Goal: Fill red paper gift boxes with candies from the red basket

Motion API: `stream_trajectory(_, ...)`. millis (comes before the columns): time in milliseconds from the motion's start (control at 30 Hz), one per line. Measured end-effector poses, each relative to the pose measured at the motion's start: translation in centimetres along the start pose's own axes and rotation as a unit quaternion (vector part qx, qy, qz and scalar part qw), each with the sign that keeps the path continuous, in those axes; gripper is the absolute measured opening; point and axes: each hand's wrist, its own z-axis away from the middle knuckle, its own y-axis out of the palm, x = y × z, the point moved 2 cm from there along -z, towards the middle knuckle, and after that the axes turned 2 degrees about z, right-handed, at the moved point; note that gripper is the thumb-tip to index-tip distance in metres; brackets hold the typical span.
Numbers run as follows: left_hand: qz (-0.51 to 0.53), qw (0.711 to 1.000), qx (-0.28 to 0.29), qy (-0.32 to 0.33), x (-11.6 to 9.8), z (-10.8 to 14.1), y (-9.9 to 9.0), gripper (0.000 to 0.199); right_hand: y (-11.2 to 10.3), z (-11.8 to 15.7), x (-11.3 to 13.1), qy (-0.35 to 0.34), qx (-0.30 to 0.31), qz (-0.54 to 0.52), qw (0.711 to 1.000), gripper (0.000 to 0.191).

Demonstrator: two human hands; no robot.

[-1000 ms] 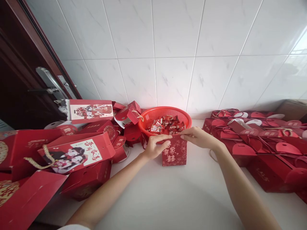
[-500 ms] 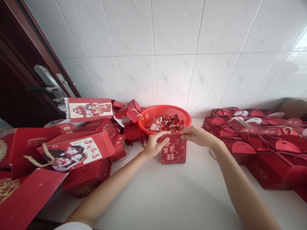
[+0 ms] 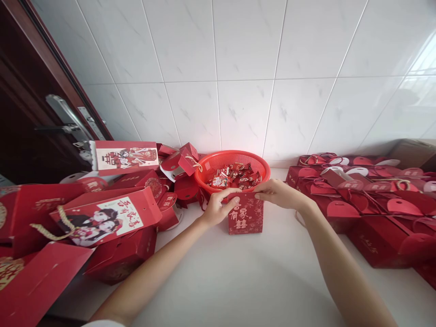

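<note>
Clamped with the left hand on the left part of the top edge of a small red box, thumb against the near face and index finger stretched along the rim. Pinched likewise with the right hand at the top right corner, thumb in front, other fingertips hidden behind. Stands upright in the middle of the scene, on a white table, showing pale characters and a faint floral pattern on the face turned near. Just beyond, partly hidden behind the box and both hands, set down with a red plastic basket holding small wrapped sweets. To the left, heaped with larger red boxes, including, on top, a box printed with a couple and fitted with a pale rope handle. To the right, lined with rows of closed red boxes, with a brown carton at the far end. Bounded on the far side by a tiled wall, at far left by a dark door.
</note>
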Motion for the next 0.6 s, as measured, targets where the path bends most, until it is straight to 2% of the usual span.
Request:
stream_trajectory(467,-0.024,0.999,0.005,0.021,0.5,0.2,0.0,0.035,0.0,0.1,0.1,-0.004,0.009,-0.006,1.000,0.027)
stream_trajectory(533,-0.047,0.999,0.000,0.029,0.0,-0.1,0.1,0.033,0.0,0.1,-0.1,-0.002,0.010,-0.005,1.000,0.027)
stream_trajectory(600,-0.092,0.994,-0.027,0.061,-1.6,-0.4,-0.1,0.031,0.0,0.0,-0.2,-0.001,0.011,-0.007,1.000,0.027)
